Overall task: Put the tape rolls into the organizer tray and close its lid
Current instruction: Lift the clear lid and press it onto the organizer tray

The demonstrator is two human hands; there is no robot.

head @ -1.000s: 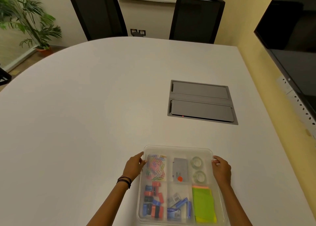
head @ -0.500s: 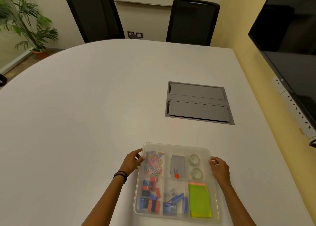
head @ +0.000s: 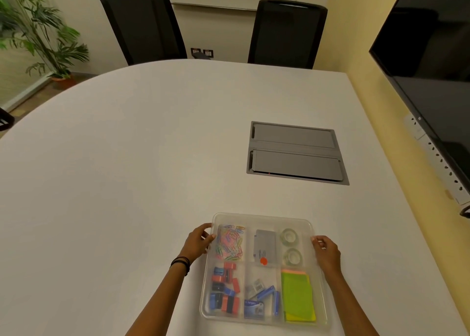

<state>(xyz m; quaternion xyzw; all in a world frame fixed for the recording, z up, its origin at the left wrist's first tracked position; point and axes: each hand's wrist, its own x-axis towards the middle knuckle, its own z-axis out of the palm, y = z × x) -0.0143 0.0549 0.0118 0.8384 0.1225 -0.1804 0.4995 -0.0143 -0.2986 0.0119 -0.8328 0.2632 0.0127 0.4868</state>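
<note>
At the upper left of the frame a potted plant [head: 38,35] stands on the floor beyond the white worktop [head: 127,170]. Moving right, two black chairs [head: 145,25] sit at the far edge of the worktop along the top of the frame. In the lower middle, your left hand [head: 197,241], with dark bands on its wrist, has its fingers curled against the left rim of the organizer tray [head: 262,216], near its far corner. The tray is clear plastic and lies flat on the worktop at the bottom centre; its contents look slightly hazy, as through a clear lid, though you cannot tell for sure whether a lid is seated. Inside, coloured paper clips [head: 231,241] fill the upper-left compartment, with red, blue and black clips [head: 225,292] below them. A grey box [head: 264,245] with an orange dot sits in the upper middle. The two tape rolls [head: 290,245] lie flat, one behind the other, in the upper-right compartment, and green sticky notes [head: 297,297] lie beneath them. Your right hand [head: 326,253] rests against the tray's right rim, fingers bent on the edge. Above, a grey floor-box style hatch [head: 296,152] is set into the worktop, and a dark screen [head: 432,56] hangs on the yellow wall at the right edge.
</note>
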